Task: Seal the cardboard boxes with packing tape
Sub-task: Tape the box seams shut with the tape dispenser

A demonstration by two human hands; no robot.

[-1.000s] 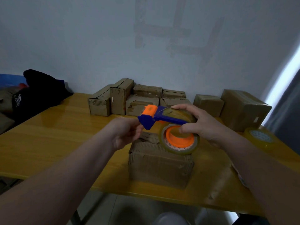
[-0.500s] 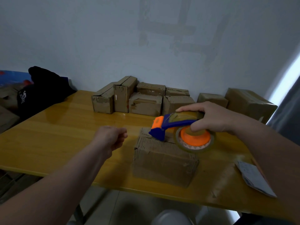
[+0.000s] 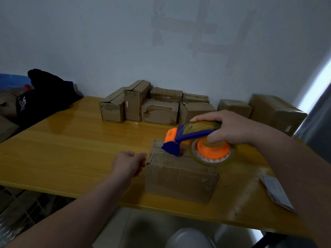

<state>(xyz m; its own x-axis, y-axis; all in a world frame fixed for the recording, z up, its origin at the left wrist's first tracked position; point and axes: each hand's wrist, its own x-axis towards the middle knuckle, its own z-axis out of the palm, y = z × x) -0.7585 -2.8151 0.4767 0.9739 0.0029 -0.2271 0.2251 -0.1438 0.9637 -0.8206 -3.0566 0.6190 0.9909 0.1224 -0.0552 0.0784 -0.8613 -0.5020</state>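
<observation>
Since half a second ago, left grip [image 3: 128, 164] has shifted right and now sits just beside the upper left edge of the near cardboard box [image 3: 179, 178]. Its fingers are curled. I cannot tell whether it touches the box or pinches anything.

Tape dispenser [image 3: 180, 138] has come down. Its blue nose now rests on the left part of the box top, where before it hung just above. Right grip [image 3: 231, 127] stays clamped on the dispenser, with fingers over the top of the handle and thumb on the orange hub of the tape roll [image 3: 213, 154]. The roll overhangs the right part of the box top.

The box has not moved and stands near the front edge of the yellow desk [image 3: 71, 140], right of centre.

- Far side by the wall: row of small cardboard boxes [image 3: 154, 108], two more boxes [image 3: 275, 113] to the far right.
- Near right: paper slip [image 3: 275, 192] lying flat.
- Far left: dark cap [image 3: 41, 99].
</observation>
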